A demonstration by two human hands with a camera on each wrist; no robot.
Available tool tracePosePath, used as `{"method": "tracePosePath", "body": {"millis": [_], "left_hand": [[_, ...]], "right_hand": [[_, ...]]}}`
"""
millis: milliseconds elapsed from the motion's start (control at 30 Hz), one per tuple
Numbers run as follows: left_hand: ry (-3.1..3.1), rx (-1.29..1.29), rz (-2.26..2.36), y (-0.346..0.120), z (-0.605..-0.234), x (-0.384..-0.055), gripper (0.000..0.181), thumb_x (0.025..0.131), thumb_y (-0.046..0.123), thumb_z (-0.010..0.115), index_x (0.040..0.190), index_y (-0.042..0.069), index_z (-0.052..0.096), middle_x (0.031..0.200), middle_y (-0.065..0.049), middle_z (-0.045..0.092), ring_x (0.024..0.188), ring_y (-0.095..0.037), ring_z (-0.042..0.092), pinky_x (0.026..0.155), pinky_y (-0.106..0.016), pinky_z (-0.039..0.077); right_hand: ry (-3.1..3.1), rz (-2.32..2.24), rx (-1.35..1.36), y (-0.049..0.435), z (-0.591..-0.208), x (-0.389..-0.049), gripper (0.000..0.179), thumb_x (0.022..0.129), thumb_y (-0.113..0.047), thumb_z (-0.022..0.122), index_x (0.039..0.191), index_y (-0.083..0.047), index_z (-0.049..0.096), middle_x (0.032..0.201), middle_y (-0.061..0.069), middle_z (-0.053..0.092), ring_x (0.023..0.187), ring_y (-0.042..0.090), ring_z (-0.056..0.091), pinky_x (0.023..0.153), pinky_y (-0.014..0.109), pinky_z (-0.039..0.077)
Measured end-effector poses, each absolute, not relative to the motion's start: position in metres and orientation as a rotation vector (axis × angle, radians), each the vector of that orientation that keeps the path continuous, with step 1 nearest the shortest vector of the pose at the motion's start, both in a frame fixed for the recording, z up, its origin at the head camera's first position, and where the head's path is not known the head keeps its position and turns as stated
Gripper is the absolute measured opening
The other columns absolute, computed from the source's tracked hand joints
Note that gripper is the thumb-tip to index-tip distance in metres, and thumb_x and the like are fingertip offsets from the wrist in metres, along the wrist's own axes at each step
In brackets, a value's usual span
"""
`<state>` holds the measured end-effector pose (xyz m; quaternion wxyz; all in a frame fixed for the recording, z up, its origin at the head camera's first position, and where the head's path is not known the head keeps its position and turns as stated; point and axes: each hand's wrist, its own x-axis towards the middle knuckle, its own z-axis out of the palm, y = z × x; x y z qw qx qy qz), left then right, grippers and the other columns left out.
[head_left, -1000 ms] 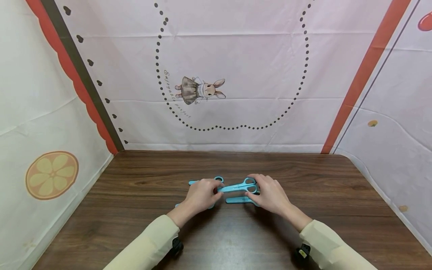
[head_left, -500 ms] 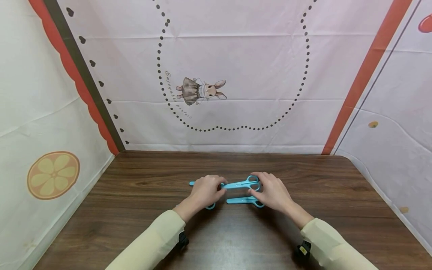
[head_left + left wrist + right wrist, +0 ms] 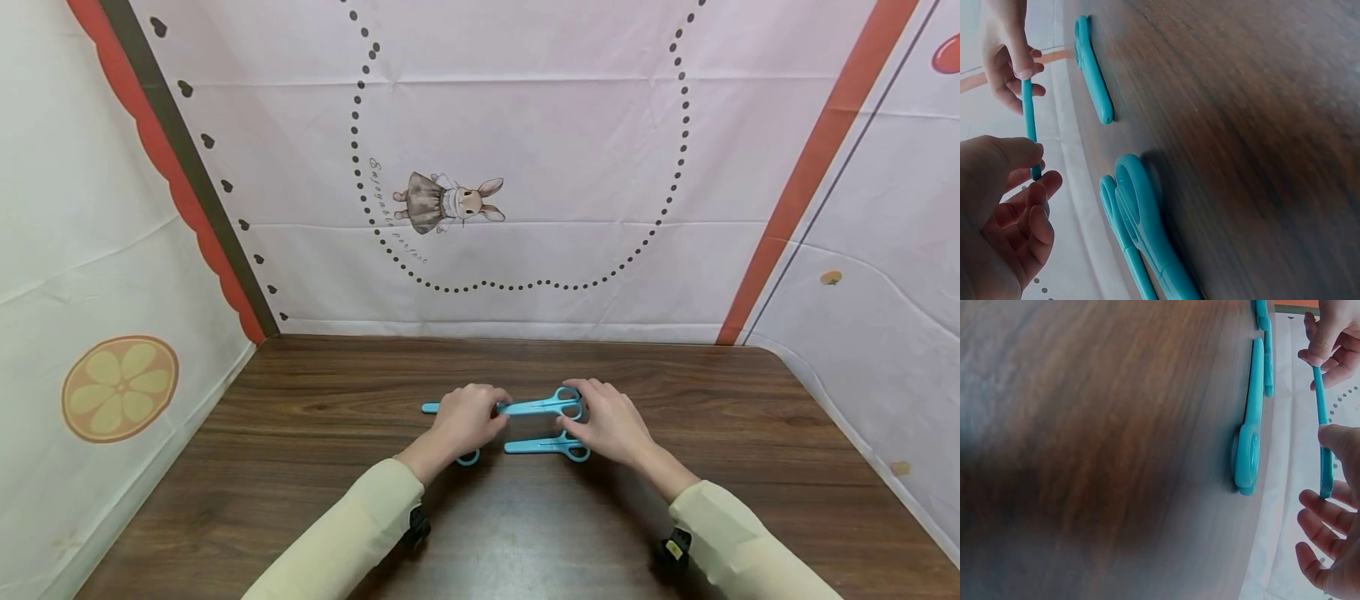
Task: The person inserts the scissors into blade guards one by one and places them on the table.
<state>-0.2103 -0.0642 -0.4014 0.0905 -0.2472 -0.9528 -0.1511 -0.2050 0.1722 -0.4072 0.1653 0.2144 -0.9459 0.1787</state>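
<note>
A light-blue pair of scissors [image 3: 536, 407] is held between my two hands, lifted off the table. My left hand [image 3: 463, 419] pinches its blade end between thumb and fingers. My right hand [image 3: 606, 422] holds its handle loops, the thumb [image 3: 1338, 439] on one side and fingertips at the far end. Nearer to me, a second light-blue pair of scissors [image 3: 536, 447] lies flat with its loops to the right. Below my left hand lie two more light-blue pairs [image 3: 1139, 206] [image 3: 1124, 234], mostly hidden by that hand in the head view.
The brown wood-grain table [image 3: 337, 500] extends around the hands. A pale printed cloth [image 3: 570, 167] hangs behind it and along both sides. A dark wrist device [image 3: 671, 550] sits by each sleeve cuff.
Both hands have moved a little to the right and slightly away from me, carrying the scissors. The scissors on the table stay put; the nearer right pair now shows more of its loops.
</note>
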Motion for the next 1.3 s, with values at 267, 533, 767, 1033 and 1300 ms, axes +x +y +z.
{"method": "tracePosePath", "body": {"millis": [267, 533, 767, 1033, 1300], "left_hand": [[-2.848, -0.714, -0.454, -0.058, -0.401, -0.215, 0.019, 0.086, 0.026, 0.064, 0.104, 0.02, 0.069, 0.092, 0.003, 0.068, 0.05, -0.004, 0.046, 0.039, -0.021, 0.035], [-2.855, -0.711, -0.481, -0.053, -0.403, -0.22, 0.019, 0.087, 0.025, 0.063, 0.104, 0.019, 0.069, 0.091, 0.003, 0.067, 0.05, -0.003, 0.047, 0.038, -0.021, 0.035], [-2.889, -0.682, -0.461, -0.047, -0.404, -0.223, 0.019, 0.087, 0.026, 0.063, 0.105, 0.021, 0.069, 0.094, 0.003, 0.067, 0.05, -0.004, 0.047, 0.039, -0.021, 0.036], [-2.923, -0.661, -0.465, -0.04, -0.404, -0.227, 0.021, 0.087, 0.025, 0.062, 0.107, 0.022, 0.068, 0.096, 0.004, 0.067, 0.051, -0.004, 0.048, 0.04, -0.022, 0.037], [-2.949, -0.612, -0.475, -0.036, -0.403, -0.231, 0.022, 0.088, 0.025, 0.062, 0.108, 0.022, 0.068, 0.1, 0.003, 0.066, 0.049, -0.006, 0.047, 0.039, -0.022, 0.036]], "right_hand": [[-2.704, 0.505, 0.595, 0.177, -0.408, -0.209, 0.054, 0.076, -0.037, 0.073, 0.12, -0.01, 0.058, 0.096, 0.004, 0.062, 0.069, 0.013, 0.047, 0.056, 0.028, 0.035], [-2.72, 0.498, 0.579, 0.181, -0.409, -0.212, 0.054, 0.076, -0.037, 0.073, 0.12, -0.01, 0.058, 0.096, 0.004, 0.062, 0.07, 0.014, 0.047, 0.056, 0.028, 0.036], [-2.728, 0.482, 0.577, 0.185, -0.411, -0.214, 0.054, 0.076, -0.037, 0.073, 0.12, -0.01, 0.058, 0.096, 0.004, 0.062, 0.07, 0.015, 0.049, 0.056, 0.028, 0.037], [-2.725, 0.459, 0.586, 0.19, -0.41, -0.216, 0.054, 0.076, -0.037, 0.074, 0.119, -0.01, 0.058, 0.096, 0.004, 0.062, 0.071, 0.015, 0.051, 0.056, 0.028, 0.038], [-2.746, 0.437, 0.588, 0.194, -0.41, -0.218, 0.055, 0.077, -0.038, 0.072, 0.12, -0.01, 0.057, 0.096, 0.004, 0.062, 0.072, 0.015, 0.051, 0.056, 0.028, 0.039]]}}
